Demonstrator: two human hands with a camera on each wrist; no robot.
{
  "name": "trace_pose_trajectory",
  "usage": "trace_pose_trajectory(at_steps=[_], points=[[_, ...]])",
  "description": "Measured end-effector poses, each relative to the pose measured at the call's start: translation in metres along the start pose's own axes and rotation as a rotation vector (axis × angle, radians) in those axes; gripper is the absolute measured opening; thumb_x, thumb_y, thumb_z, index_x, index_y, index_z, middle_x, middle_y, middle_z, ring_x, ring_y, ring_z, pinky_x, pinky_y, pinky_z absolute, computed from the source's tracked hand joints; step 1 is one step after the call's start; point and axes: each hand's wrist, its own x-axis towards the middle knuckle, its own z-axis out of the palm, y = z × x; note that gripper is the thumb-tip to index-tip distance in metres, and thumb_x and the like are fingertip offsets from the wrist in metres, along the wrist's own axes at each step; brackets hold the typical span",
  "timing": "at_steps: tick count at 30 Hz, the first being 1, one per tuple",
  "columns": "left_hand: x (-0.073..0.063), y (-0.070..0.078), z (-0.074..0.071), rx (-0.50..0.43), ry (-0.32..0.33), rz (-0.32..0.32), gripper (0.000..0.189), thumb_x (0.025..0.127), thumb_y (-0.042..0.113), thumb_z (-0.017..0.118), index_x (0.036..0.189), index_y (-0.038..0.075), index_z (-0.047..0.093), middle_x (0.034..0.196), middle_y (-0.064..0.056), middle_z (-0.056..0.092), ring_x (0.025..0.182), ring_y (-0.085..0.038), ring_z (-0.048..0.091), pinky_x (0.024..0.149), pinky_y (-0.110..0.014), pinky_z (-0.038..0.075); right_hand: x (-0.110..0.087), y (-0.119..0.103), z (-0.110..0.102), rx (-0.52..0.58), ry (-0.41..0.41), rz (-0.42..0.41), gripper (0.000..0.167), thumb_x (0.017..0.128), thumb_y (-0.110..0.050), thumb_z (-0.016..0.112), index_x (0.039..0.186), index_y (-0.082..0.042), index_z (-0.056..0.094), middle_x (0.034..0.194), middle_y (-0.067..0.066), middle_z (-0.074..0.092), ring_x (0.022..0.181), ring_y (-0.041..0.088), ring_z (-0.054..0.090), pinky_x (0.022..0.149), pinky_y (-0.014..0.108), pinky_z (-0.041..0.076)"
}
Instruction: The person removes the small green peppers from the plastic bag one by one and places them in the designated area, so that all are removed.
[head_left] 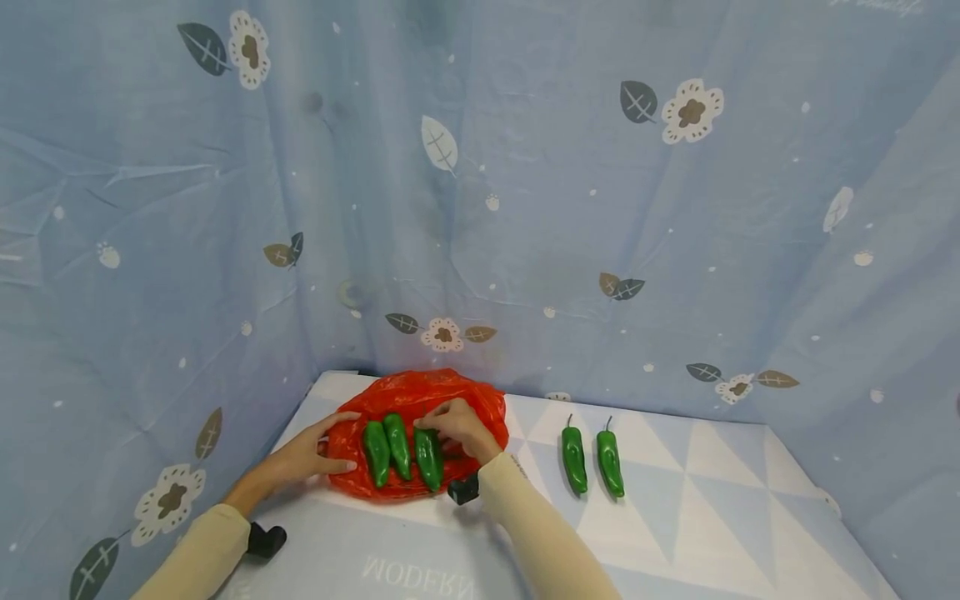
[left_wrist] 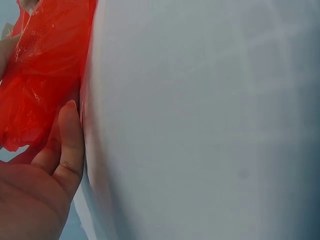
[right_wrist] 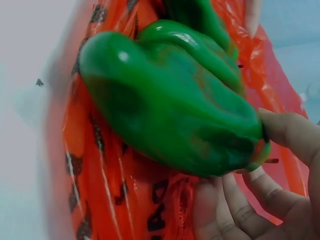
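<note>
A red plastic bag (head_left: 390,492) lies spread on the table with three green chili peppers on it. My right hand (head_left: 459,427) pinches the rightmost of them, a green chili pepper (right_wrist: 170,110), at its stem end between thumb and fingers. Beside it on the bag lie a middle pepper (head_left: 398,446) and a left pepper (head_left: 377,454), side by side. My left hand (head_left: 300,450) holds the bag's left edge, its thumb and forefinger spread apart along the plastic. The left wrist view shows fingers (left_wrist: 71,145) against the red plastic, low by the tabletop.
Two more green peppers, one pepper (head_left: 573,460) and another pepper (head_left: 610,463), lie parallel on the patterned table (head_left: 720,500) to the right of the bag. A blue flowered curtain (head_left: 525,208) stands along the back and left side.
</note>
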Motion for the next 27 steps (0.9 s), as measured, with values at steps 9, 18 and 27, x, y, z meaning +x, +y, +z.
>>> trace_pose_trajectory(at_steps=[9, 18, 27], points=[[0.000, 0.001, 0.000, 0.015, 0.001, -0.007, 0.087, 0.085, 0.026, 0.086, 0.156, 0.014, 0.038, 0.159, -0.030, 0.031, 0.142, -0.053, 0.035, 0.110, -0.066, 0.037, -0.004, 0.001, -0.009, 0.072, -0.022, -0.032, 0.017, 0.088, -0.023, 0.082, 0.087, -0.008, 0.077, 0.079, 0.002, 0.070, 0.065, 0.019, 0.065, 0.064, 0.042, 0.061], [-0.001, 0.002, 0.001, 0.016, 0.005, -0.016, 0.086, 0.085, 0.025, 0.086, 0.156, 0.014, 0.039, 0.158, -0.030, 0.033, 0.140, -0.053, 0.037, 0.109, -0.065, 0.039, -0.012, 0.001, -0.015, 0.080, -0.040, -0.056, 0.017, 0.087, -0.025, 0.082, 0.086, -0.008, 0.078, 0.077, 0.002, 0.071, 0.064, 0.020, 0.062, 0.063, 0.041, 0.060], [0.000, 0.002, 0.001, 0.014, -0.004, -0.007, 0.087, 0.086, 0.026, 0.085, 0.157, 0.013, 0.037, 0.158, -0.031, 0.031, 0.139, -0.054, 0.038, 0.108, -0.066, 0.040, -0.025, 0.000, -0.019, 0.066, -0.030, -0.076, 0.020, 0.087, -0.027, 0.083, 0.087, -0.008, 0.077, 0.079, 0.002, 0.071, 0.071, 0.026, 0.065, 0.074, 0.050, 0.062]])
